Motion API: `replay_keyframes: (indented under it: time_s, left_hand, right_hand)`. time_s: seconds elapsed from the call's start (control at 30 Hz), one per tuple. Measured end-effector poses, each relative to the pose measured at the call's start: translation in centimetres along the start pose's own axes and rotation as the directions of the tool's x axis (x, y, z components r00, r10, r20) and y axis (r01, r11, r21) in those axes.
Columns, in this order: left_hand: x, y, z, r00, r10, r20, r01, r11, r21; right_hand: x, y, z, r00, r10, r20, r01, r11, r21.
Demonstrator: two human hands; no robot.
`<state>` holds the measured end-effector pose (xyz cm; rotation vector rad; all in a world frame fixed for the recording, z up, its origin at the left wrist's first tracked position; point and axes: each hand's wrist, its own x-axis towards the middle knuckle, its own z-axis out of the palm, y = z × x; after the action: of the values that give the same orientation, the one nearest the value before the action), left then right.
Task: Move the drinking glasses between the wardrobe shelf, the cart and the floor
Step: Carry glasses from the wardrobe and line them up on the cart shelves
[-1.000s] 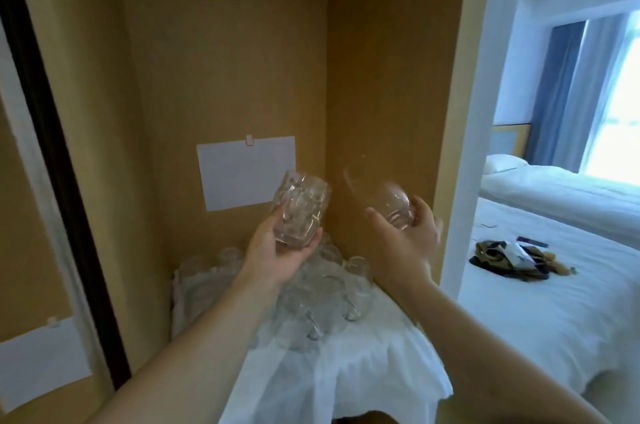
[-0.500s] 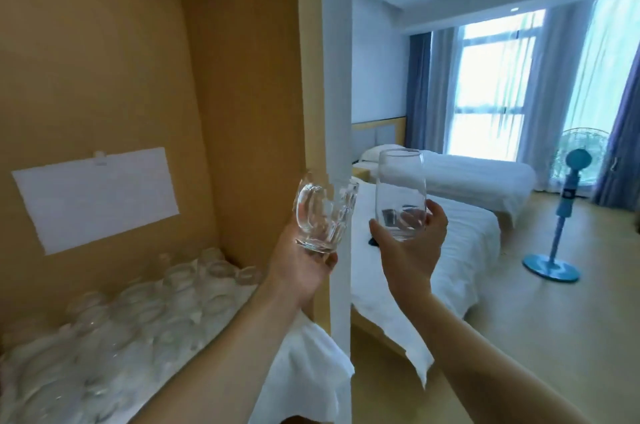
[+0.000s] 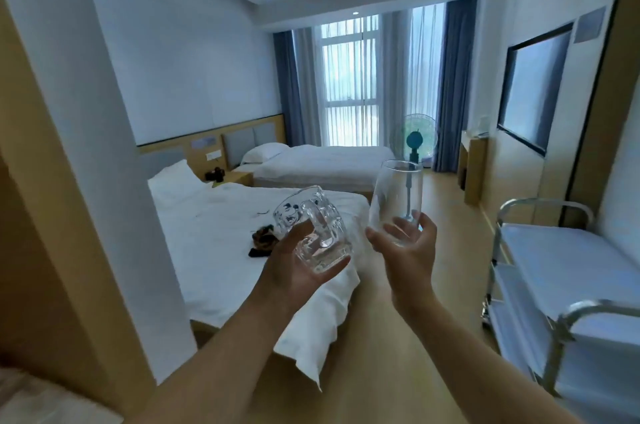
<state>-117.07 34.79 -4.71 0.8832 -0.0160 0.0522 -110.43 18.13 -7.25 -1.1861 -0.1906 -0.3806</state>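
My left hand (image 3: 294, 267) grips a short, thick faceted glass (image 3: 313, 228) from below, tilted a little to the left. My right hand (image 3: 410, 254) holds a taller smooth rounded glass (image 3: 396, 198) upright by its base. Both glasses are empty and raised in front of me over the wooden floor. A metal cart (image 3: 554, 271) with white covered shelves stands at the right, beyond my right arm. Only the wardrobe's wooden side (image 3: 41, 250) shows at the left; its shelf is out of view.
Two white beds (image 3: 214, 236) fill the middle left, the nearer one with dark items on it. A standing fan (image 3: 414, 141) is by the curtained window. A wall screen (image 3: 535, 91) and a small desk (image 3: 474, 167) line the right wall. Wooden floor (image 3: 374, 354) lies ahead.
My view has swung right, away from the wardrobe shelf with its glasses and into the room; the cart has come into view. Both hands still hold their glasses.
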Motion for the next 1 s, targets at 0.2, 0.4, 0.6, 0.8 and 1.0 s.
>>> replay_keyframes:
  time_s: [0.2, 0.4, 0.6, 0.8, 1.0]
  left_hand:
    - [9.4, -6.2, 4.8, 0.990, -0.124, -0.060, 0.127, 0.990, 0.056]
    - [17.7, -12.1, 7.8, 0.968, -0.246, -0.055, 0.250, 0.964, 0.094]
    - [24.4, -16.4, 9.3, 0.945, -0.324, -0.036, 0.326, 0.937, 0.122]
    - [33.0, -18.8, 10.6, 0.914, -0.402, 0.053, 0.383, 0.899, 0.214]
    - [43.6, -19.9, 12.2, 0.862, -0.470, 0.189, 0.399, 0.860, 0.319]
  right_hand:
    - [7.0, 1.6, -7.1, 0.992, 0.025, -0.123, -0.027, 1.000, -0.015]
    - [12.9, 3.4, -14.2, 0.971, 0.064, -0.231, -0.096, 0.986, -0.134]
    - [17.0, 5.8, -18.6, 0.944, 0.102, -0.315, -0.176, 0.961, -0.214]
    - [22.7, 8.7, -20.6, 0.927, 0.060, -0.370, -0.186, 0.931, -0.314]
    - [29.8, 11.4, -21.6, 0.891, 0.012, -0.455, -0.195, 0.913, -0.358]
